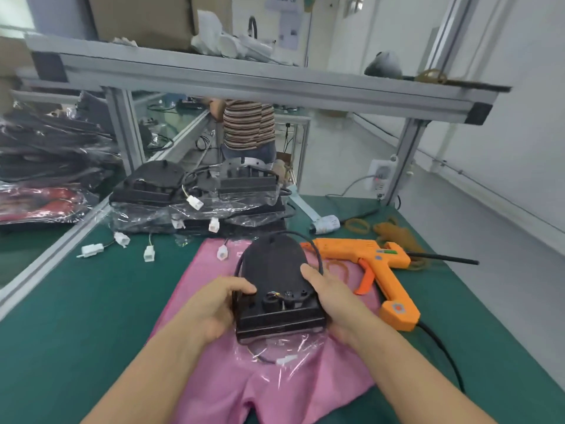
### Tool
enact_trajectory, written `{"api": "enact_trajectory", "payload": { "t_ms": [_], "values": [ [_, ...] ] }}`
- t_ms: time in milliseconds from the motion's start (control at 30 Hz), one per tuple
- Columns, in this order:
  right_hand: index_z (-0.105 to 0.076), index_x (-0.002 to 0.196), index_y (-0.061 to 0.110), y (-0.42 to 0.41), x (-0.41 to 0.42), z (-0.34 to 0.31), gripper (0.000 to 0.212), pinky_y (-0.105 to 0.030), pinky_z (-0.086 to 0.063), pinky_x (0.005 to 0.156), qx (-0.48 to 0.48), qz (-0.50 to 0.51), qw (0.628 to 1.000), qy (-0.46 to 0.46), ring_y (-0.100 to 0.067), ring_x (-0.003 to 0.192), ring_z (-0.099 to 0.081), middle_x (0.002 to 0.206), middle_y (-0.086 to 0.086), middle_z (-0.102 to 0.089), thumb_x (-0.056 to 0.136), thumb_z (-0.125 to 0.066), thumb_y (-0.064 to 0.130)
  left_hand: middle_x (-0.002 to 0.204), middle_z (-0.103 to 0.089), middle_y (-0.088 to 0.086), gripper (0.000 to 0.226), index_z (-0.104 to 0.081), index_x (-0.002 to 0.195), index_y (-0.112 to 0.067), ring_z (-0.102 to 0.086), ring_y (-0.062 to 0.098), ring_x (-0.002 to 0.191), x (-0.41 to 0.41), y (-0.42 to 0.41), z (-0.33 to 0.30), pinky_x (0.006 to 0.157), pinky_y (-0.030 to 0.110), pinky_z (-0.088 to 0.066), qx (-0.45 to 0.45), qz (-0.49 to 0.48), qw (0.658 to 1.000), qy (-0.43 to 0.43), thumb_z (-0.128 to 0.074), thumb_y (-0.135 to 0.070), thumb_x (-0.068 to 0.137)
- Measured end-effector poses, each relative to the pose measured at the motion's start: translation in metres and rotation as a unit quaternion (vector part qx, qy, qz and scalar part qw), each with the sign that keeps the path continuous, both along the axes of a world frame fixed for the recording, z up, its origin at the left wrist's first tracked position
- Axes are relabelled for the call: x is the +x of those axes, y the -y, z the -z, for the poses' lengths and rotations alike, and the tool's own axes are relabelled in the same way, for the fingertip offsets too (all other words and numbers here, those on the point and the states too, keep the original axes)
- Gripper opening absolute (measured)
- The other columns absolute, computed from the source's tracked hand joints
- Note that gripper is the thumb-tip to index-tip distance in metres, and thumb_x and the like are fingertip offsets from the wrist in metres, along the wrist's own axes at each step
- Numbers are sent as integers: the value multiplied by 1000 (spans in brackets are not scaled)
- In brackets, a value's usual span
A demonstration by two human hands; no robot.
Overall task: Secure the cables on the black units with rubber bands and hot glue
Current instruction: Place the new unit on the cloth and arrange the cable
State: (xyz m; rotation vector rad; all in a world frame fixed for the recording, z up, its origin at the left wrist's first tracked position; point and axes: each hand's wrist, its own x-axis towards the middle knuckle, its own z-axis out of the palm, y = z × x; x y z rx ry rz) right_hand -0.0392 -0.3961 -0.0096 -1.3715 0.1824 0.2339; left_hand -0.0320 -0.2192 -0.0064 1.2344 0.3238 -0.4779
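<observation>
A black unit lies on a pink cloth in front of me, its connector end toward me. My left hand grips its near left side, thumb on top. My right hand holds the near right side, fingers curled round the edge. A black cable loops over the unit's far end. A white plug on thin wires lies under clear wrap just below the unit. An orange hot glue gun lies to the right. Rubber bands lie beyond it, and one rubber band rests on the cloth.
A stack of black units in clear bags sits at the back, with white connectors trailing onto the green mat. A metal frame shelf spans overhead. A power strip stands at the right post. A person in a striped shirt stands beyond.
</observation>
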Motion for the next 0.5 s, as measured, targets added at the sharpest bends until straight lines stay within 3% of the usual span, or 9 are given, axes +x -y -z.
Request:
{"api": "enact_trajectory", "payload": {
  "t_ms": [100, 167, 233, 300, 367, 433, 500],
  "values": [
    [-68, 104, 11, 4, -6, 8, 24, -25, -57, 69, -44, 2, 999, -32, -16, 86, -72, 95, -3, -76, 100, -46, 18, 79, -68, 19, 12, -67, 81, 4, -63, 25, 64, -1, 2, 7, 72, 33, -52, 72, -2, 997, 13, -55, 6, 83],
    [-69, 104, 9, 7, -7, 14, 25, -33, -56, 85, -124, 19, 992, -19, -21, 95, -70, 99, -5, -75, 98, -46, 16, 93, -65, 26, 14, -67, 95, 9, -61, 30, 74, -2, 2, 9, 79, 36, -50, 109, 2, 994, 26, -57, 4, 86],
    [-68, 92, 14, 11, -9, 16, 23, -33, -51, 92, -208, 19, 978, 7, -21, 99, -66, 100, -2, -73, 97, -46, 17, 100, -64, 27, 24, -63, 108, 12, -62, 30, 80, -4, 1, 14, 75, 34, -52, 125, 7, 991, 37, -59, -2, 90],
    [-60, 73, 18, 17, -10, 12, 27, -17, -47, 75, -296, -7, 954, 35, -19, 87, -60, 82, 4, -67, 97, -47, 16, 101, -71, 20, 22, -65, 110, 6, -69, 26, 78, -5, 0, 16, 67, 29, -57, 130, 24, 989, 58, -60, -5, 91],
    [-59, 70, 11, 24, -11, 10, 31, -11, -37, 57, -378, -44, 923, 52, -22, 80, -53, 74, -3, -64, 97, -46, 17, 96, -75, 15, 16, -67, 105, -2, -72, 18, 73, -5, 0, 16, 61, 23, -57, 155, 42, 983, 83, -61, -6, 91],
    [-64, 84, 2, 30, -11, 9, 35, -13, -39, 60, -417, -73, 904, 54, -26, 84, -57, 88, -13, -68, 99, -45, 27, 92, -76, 9, 11, -70, 98, -7, -71, 15, 75, -2, 1, 16, 68, 24, -56, 219, 44, 967, 120, -62, -8, 91],
    [-67, 88, 10, 35, -11, 8, 40, -11, -39, 60, -433, -96, 895, 43, -19, 84, -61, 89, -4, -70, 99, -44, 41, 84, -76, 0, 11, -73, 89, -12, -68, 11, 75, 1, 0, 16, 76, 28, -54, 310, 53, 934, 169, -63, -13, 91]
  ]
}}
